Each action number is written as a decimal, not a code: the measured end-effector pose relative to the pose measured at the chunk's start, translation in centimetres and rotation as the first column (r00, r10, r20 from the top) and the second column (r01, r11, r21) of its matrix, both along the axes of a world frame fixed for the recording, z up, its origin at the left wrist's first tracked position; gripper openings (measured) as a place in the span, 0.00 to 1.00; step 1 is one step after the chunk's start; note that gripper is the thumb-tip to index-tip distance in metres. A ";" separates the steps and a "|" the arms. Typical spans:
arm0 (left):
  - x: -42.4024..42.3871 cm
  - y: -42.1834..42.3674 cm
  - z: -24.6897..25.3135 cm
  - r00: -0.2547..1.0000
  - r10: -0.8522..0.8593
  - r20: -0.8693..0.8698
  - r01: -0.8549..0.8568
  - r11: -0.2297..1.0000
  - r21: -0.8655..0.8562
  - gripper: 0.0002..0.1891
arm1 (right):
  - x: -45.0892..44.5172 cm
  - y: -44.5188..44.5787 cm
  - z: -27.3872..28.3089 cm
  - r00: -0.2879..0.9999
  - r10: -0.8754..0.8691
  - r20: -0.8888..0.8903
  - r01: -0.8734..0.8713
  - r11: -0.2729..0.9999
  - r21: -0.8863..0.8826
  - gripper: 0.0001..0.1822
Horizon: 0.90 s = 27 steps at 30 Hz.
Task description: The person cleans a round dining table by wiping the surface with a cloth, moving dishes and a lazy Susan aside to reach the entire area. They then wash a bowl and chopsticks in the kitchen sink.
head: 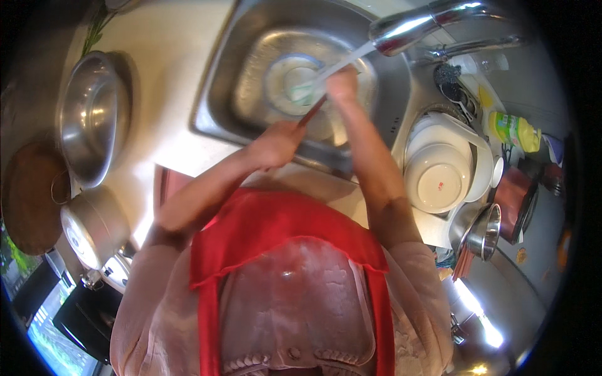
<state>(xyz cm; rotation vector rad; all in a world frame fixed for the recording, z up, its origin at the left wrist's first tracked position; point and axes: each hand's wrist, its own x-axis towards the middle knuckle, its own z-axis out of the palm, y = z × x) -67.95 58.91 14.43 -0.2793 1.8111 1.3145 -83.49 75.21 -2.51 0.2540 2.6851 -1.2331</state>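
Observation:
My left hand (277, 143) is closed around one end of a slim reddish-brown stick (312, 111) over the near side of the stainless steel sink (221, 110). Whether it is one stick or several chopsticks held together is blurred. My right hand (342, 84) grips its far end, directly in the water stream (350, 57). That stream runs from the chrome faucet (404, 30) at the upper right. Below my hands, a round dish with a blue rim (275, 89) lies on the sink floor, with something green and white in it.
Stacked white bowls (439, 183) stand right of the sink, by steel cups (484, 232) and reddish sticks (463, 264). A yellow-green bottle (515, 131) lies behind. On the left are a steel basin (89, 122), a lidded pot (96, 225) and a round wooden board (33, 199).

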 end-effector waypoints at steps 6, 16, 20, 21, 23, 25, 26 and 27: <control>1.3 -4.9 -1.1 0.941 0.325 0.098 -0.338 0.923 0.183 0.11 | 1.6 6.2 1.5 0.946 0.239 0.221 -0.309 0.869 0.385 0.20; -6.8 -3.5 -15.2 0.872 0.478 -0.102 -0.489 0.854 -0.180 0.13 | 4.0 0.6 9.0 0.922 0.371 0.114 -0.388 0.887 0.251 0.21; -7.7 -3.0 -22.8 0.880 0.327 -0.344 -0.453 0.795 -0.403 0.22 | 4.3 -3.0 5.7 0.805 0.578 0.135 -0.593 0.770 0.236 0.31; -7.2 -3.2 -26.4 0.837 0.411 -0.362 -0.529 0.777 -0.340 0.23 | 5.1 -3.7 3.6 0.704 0.701 0.114 -0.690 0.637 0.342 0.33; -7.8 -3.3 -27.4 0.800 0.484 -0.355 -0.589 0.749 -0.304 0.25 | 5.6 -3.8 0.2 0.550 0.820 0.162 -0.760 0.410 0.504 0.38; -8.0 -2.0 -23.6 0.820 0.478 -0.315 -0.569 0.739 -0.360 0.27 | 6.1 -3.3 -2.6 0.479 0.833 0.277 -0.764 0.240 0.598 0.43; -8.4 -1.7 -22.0 0.826 0.481 -0.295 -0.560 0.762 -0.325 0.27 | 5.2 -3.4 -4.1 0.468 0.808 0.359 -0.818 0.241 0.523 0.41; -8.6 -1.6 -20.6 0.823 0.498 -0.274 -0.564 0.772 -0.293 0.28 | 4.7 -4.0 -3.7 0.498 0.792 0.354 -0.820 0.297 0.490 0.41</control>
